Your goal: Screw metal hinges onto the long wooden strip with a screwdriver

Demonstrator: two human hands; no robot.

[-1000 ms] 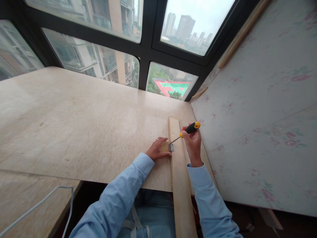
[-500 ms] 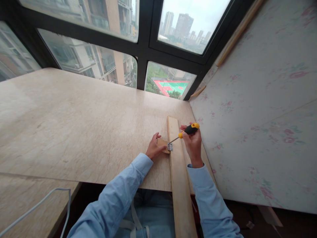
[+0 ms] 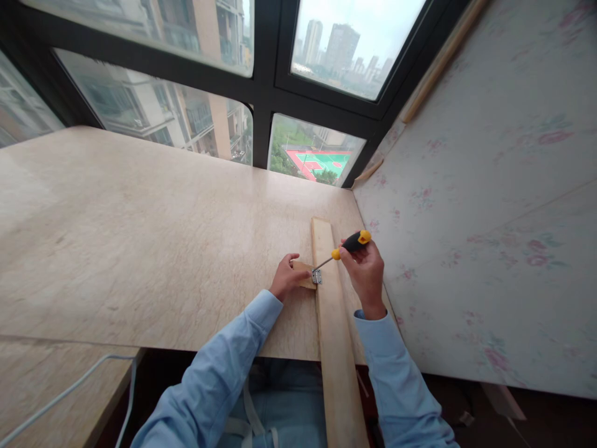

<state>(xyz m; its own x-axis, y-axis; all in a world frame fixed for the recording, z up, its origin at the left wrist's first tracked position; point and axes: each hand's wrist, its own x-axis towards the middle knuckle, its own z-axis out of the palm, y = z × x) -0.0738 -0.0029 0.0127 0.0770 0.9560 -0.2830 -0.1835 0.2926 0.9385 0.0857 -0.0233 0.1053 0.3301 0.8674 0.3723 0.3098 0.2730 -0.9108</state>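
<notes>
A small metal hinge (image 3: 317,276) lies across the joint between a long wooden board (image 3: 336,348) and a short wood block (image 3: 305,280). My left hand (image 3: 289,278) grips the block from the left, its thumb by the hinge. In my right hand (image 3: 366,274) is a screwdriver (image 3: 355,241) with a black and yellow handle, held aslant. The screwdriver's tip meets the upper left part of the hinge. Whether a screw sits under the tip is too small to tell.
The board rests on a beige stone sill (image 3: 140,249) and sticks out past its front edge. Wallpapered wall (image 3: 476,236) rises close on the right. Dark window frames (image 3: 263,93) stand behind. A white cable (image 3: 69,389) runs over the lower left surface.
My right-hand fingers have shifted on the screwdriver handle, closing in nearer its front. The whole view has moved slightly; the tip stays at the hinge and my left hand keeps its hold.
</notes>
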